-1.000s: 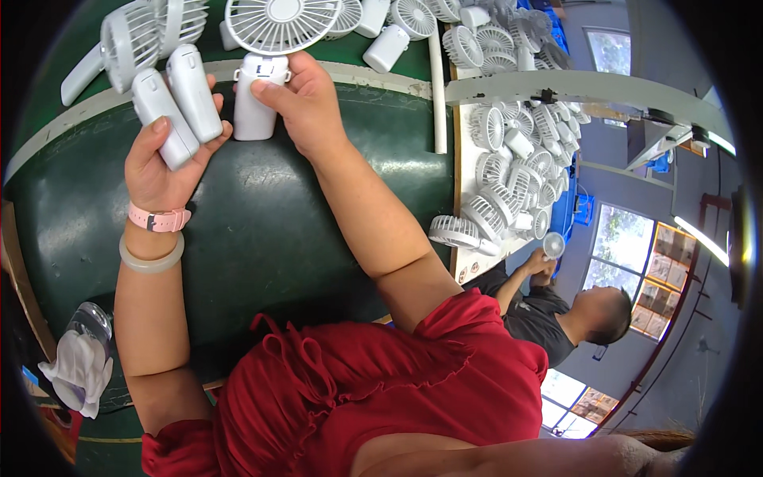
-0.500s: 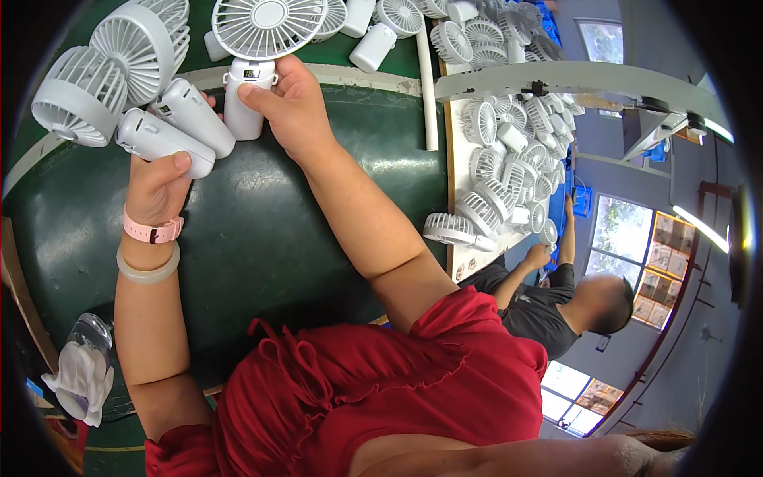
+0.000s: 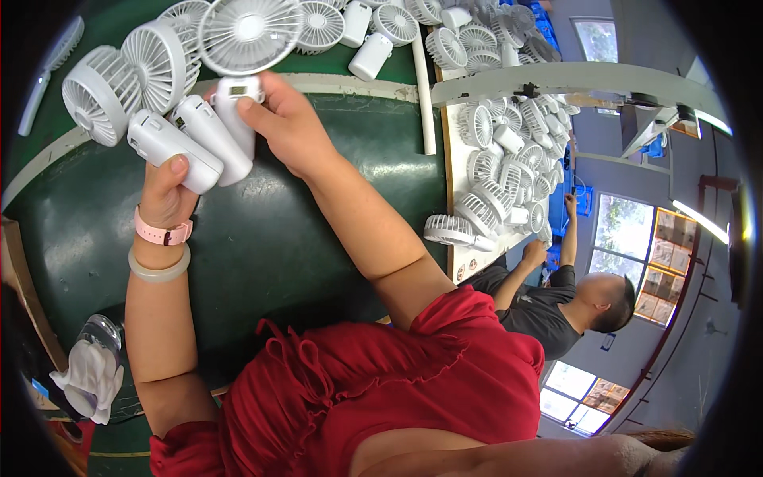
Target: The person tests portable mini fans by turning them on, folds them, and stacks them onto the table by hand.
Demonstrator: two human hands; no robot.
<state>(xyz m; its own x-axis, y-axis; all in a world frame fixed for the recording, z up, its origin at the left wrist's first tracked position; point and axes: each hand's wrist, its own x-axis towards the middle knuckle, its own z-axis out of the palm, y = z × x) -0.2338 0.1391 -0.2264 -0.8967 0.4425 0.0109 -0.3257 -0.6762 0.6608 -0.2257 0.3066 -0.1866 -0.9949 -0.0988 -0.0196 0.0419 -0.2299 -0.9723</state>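
At the upper left my left hand (image 3: 168, 189) is closed around two white handheld fans, its thumb across the nearer fan's handle (image 3: 176, 151). The second fan's handle (image 3: 211, 141) lies right beside it, and their round heads lean to the left. My right hand (image 3: 290, 123) grips a third handheld fan (image 3: 238, 89) by its handle, thumb on the front just below a small display. That fan's head points away from me and its blades look blurred. Its handle is up against the fans in my left hand. The fingers behind the handles are mostly hidden.
More white fans (image 3: 322, 28) lie along the far side of the green table (image 3: 318, 262). A large heap of fans (image 3: 509, 171) covers a side table at right, where a person in dark clothes (image 3: 548, 310) works. A white rod (image 3: 425, 95) lies between. A jar with white cloth (image 3: 91, 370) stands lower left.
Both hands have shifted: the left slightly right, the right fan down and left, closer against the other two. Its blades now look blurred. Another fan has come into view at the far left.
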